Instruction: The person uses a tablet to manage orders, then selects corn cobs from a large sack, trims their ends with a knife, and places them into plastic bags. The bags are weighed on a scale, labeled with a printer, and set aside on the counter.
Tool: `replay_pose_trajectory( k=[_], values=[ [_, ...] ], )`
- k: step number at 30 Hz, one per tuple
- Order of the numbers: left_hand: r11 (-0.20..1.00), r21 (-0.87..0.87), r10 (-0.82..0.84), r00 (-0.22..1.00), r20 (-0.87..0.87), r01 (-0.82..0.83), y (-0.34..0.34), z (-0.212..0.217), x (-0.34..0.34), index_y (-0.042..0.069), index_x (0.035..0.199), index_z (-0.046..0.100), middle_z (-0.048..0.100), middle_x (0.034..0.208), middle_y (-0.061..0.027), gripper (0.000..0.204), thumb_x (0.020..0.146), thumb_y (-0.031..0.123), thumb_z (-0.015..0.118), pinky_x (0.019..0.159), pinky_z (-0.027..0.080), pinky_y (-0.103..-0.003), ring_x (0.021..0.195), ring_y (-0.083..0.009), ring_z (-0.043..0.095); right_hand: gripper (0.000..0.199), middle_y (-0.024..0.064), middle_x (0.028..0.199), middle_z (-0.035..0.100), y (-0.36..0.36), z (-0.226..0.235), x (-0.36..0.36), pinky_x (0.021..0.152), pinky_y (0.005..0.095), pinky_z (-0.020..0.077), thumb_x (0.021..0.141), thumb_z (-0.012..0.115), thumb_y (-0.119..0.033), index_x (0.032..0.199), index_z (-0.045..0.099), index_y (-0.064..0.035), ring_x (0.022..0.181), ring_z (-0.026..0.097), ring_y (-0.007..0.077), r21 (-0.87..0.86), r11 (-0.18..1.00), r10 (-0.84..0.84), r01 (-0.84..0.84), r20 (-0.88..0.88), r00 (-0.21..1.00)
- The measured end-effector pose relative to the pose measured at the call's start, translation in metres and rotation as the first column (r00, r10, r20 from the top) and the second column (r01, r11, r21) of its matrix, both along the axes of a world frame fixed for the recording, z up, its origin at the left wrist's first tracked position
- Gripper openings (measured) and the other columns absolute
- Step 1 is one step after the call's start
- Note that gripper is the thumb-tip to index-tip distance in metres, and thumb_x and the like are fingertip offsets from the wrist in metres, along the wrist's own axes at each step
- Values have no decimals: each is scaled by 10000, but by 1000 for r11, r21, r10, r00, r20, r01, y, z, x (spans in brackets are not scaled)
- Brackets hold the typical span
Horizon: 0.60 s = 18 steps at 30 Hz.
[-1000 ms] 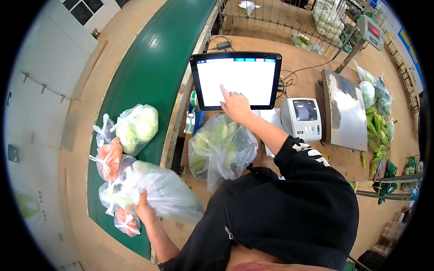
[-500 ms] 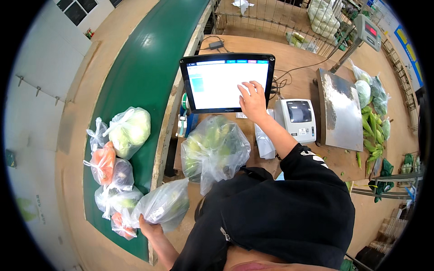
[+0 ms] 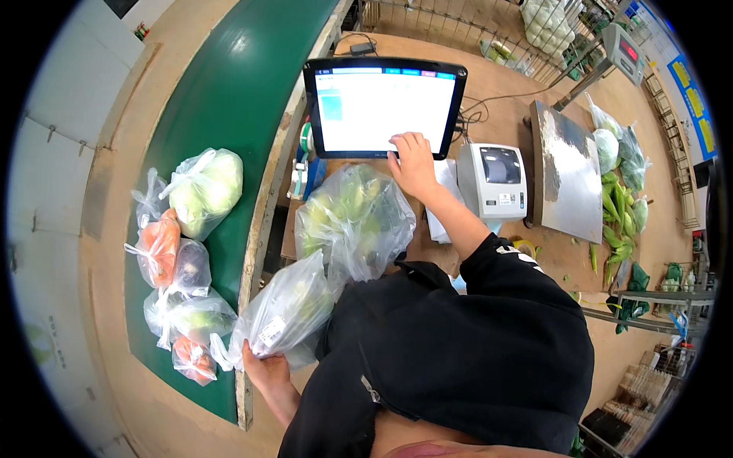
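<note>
My left hand (image 3: 267, 370) is closed on the lower end of a clear plastic bag (image 3: 294, 301) with a white label and greenish produce inside, just off the belt's edge. My right hand (image 3: 414, 164) is at the lower edge of a touchscreen monitor (image 3: 374, 107), fingers bent and thumb apart, with nothing in it. Whether a fingertip touches the glass, I cannot tell. Between the monitor and my body stands a large clear bag of green vegetables (image 3: 355, 217), partly behind the bag in my left hand.
Along the green conveyor belt (image 3: 206, 99) lie a bagged cabbage (image 3: 205, 191), a bag of orange-red produce (image 3: 159, 248) and several other bags. Right of the monitor are a label printer (image 3: 496, 183) and a metal weighing platform (image 3: 565, 172). Corn ears (image 3: 617, 217) lie beyond.
My left hand has brought its bag rightward, against the large bag of green vegetables. My right hand has dropped from the middle of the screen to its lower edge. The whole view has shifted slightly.
</note>
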<state>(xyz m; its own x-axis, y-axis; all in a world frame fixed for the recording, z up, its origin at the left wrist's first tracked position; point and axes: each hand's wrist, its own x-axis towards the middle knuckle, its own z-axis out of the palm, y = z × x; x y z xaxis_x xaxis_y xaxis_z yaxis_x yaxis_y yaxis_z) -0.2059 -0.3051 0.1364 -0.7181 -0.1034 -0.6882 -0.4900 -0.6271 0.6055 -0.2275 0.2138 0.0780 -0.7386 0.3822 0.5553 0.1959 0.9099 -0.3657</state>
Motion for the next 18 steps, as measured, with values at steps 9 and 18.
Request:
replay_pose_trajectory(
  k=[9,18],
  values=[
    [996,75,-51,997,-59,55,34,59,-6,-6,1373,548,664,1334,-142,413,1060,262,512,1018,537,-439,1207,-277,654,155,155,961,697,-22,-106,126,761,396,532,926,674,-115,1038,664,-9,841,670,306,-564,787,-227,251,115,967],
    [972,102,-202,974,-97,212,50,74,-16,-11,1346,588,668,1340,-142,395,1040,237,564,1044,525,-414,1230,-269,643,294,174,1108,597,-22,-156,290,927,394,470,934,677,-176,1121,580,29,1016,591,259,-596,372,-823,712,143,550]
  ],
)
